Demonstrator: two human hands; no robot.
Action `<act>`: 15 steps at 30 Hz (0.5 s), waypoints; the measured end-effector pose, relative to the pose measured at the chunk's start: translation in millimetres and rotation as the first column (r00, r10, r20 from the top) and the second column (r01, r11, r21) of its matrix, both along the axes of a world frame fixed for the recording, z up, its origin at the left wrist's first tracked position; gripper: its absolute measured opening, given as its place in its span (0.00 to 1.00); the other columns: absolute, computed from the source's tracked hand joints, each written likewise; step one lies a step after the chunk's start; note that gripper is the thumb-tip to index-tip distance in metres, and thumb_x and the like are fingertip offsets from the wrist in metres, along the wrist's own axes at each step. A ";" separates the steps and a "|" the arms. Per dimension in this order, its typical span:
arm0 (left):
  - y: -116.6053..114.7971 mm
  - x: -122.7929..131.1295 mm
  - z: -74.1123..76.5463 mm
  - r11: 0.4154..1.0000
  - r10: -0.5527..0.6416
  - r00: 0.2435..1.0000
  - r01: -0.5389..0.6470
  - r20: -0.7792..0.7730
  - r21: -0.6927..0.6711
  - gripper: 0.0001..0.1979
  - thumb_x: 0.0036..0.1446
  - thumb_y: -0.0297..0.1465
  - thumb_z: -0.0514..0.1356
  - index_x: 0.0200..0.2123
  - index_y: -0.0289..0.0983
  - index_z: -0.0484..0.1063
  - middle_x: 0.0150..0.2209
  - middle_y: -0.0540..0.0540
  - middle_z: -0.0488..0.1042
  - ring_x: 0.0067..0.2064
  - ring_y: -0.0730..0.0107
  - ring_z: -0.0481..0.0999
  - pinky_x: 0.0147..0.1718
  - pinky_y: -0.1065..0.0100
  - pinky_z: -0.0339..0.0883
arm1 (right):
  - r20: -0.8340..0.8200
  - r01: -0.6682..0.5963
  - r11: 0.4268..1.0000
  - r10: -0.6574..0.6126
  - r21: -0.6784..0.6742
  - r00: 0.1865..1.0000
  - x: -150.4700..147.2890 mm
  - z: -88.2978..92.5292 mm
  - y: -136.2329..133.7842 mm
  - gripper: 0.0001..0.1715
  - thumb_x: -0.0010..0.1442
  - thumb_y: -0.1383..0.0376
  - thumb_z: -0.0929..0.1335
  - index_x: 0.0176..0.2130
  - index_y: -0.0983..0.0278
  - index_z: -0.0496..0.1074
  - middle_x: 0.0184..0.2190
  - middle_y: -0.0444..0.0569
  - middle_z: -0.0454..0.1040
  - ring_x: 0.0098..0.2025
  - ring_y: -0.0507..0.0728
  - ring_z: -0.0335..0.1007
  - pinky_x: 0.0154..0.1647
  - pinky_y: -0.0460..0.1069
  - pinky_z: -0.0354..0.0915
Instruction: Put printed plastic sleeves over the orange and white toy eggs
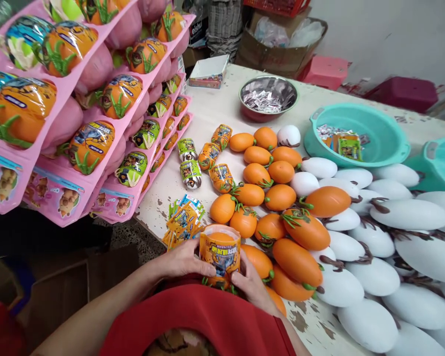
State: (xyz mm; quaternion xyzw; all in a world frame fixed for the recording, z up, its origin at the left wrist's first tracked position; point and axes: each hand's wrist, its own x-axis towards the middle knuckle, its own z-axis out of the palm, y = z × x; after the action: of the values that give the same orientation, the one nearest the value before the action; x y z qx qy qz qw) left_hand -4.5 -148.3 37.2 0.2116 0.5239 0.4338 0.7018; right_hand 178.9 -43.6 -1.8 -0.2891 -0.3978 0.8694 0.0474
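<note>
Close to my body, an orange toy egg (pixel 220 236) stands upright inside a printed orange wrapper sleeve (pixel 219 257), with green claw-like bits poking out below. My left hand (pixel 187 259) grips the sleeve from the left, its thumb across the front. On the other side my right hand (pixel 250 279) is closed round it, thumb near the lower edge. Just beyond my left hand lies a fanned pile of flat printed sleeves (pixel 185 217). Loose orange eggs (pixel 252 194) with green claws spread to the right of my hands. Several wrapped eggs (pixel 221 178) sit farther back.
Pink trays (pixel 68 94) filled with wrapped eggs are stacked at left. White eggs (pixel 371 274) with brown claws cover the right side. Behind are a metal bowl (pixel 244 106) of small packets, a teal basin (pixel 385 128) and an open flat box (pixel 203 81) on the worn table (pixel 207 106).
</note>
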 end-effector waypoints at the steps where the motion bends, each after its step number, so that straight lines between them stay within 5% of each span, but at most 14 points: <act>1: 0.8 -1.2 0.8 1.000 -0.009 1.000 0.009 -0.003 -0.002 0.33 0.45 0.36 0.70 0.56 0.38 0.69 0.49 0.43 0.75 0.52 0.54 0.72 0.52 0.60 0.64 | 0.000 -0.015 1.000 0.015 0.009 1.000 -0.7 -1.6 0.4 0.44 0.40 0.45 0.77 0.52 0.59 0.67 0.52 0.54 0.72 0.54 0.69 0.67 0.56 0.62 0.63; 6: 0.1 3.6 -0.6 0.999 0.040 0.995 -0.039 0.094 -0.011 0.34 0.45 0.36 0.70 0.57 0.39 0.67 0.49 0.43 0.75 0.53 0.54 0.72 0.52 0.60 0.64 | 0.015 -0.115 0.993 0.115 0.005 0.993 -0.1 -17.2 -5.4 0.42 0.42 0.47 0.76 0.53 0.60 0.68 0.48 0.54 0.75 0.51 0.69 0.70 0.53 0.62 0.65; 9: 0.7 -4.9 -19.4 0.992 0.127 0.989 -0.128 0.074 0.011 0.35 0.47 0.40 0.68 0.58 0.39 0.65 0.52 0.41 0.73 0.50 0.57 0.74 0.48 0.62 0.66 | 0.037 -0.057 0.998 0.056 0.019 0.998 -13.1 -20.4 9.3 0.40 0.43 0.50 0.76 0.53 0.60 0.69 0.47 0.54 0.75 0.51 0.68 0.70 0.52 0.62 0.66; 12: -3.5 -40.1 -54.6 0.935 0.331 0.902 -0.353 -0.278 -0.031 0.32 0.52 0.43 0.63 0.58 0.37 0.63 0.51 0.39 0.73 0.43 0.62 0.75 0.41 0.65 0.68 | 0.159 0.082 0.978 -0.113 0.190 0.981 -47.6 -19.5 62.5 0.31 0.44 0.52 0.76 0.46 0.62 0.72 0.44 0.54 0.77 0.45 0.66 0.73 0.50 0.60 0.67; 15: -18.9 -86.1 -95.2 0.861 0.252 0.590 -0.499 -0.767 -0.101 0.19 0.57 0.40 0.57 0.47 0.35 0.72 0.43 0.40 0.75 0.44 0.61 0.74 0.44 0.65 0.64 | 0.170 0.238 0.860 -0.345 0.451 0.923 -100.8 -30.9 140.7 0.29 0.45 0.53 0.76 0.43 0.64 0.74 0.41 0.53 0.78 0.41 0.63 0.74 0.46 0.58 0.69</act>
State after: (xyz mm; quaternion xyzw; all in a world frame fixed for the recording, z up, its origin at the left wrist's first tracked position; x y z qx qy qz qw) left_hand -90.6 -167.2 -58.0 0.1384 0.8525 0.3655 0.3472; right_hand 78.1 97.2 -32.7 -0.4343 -0.5299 0.7028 0.1913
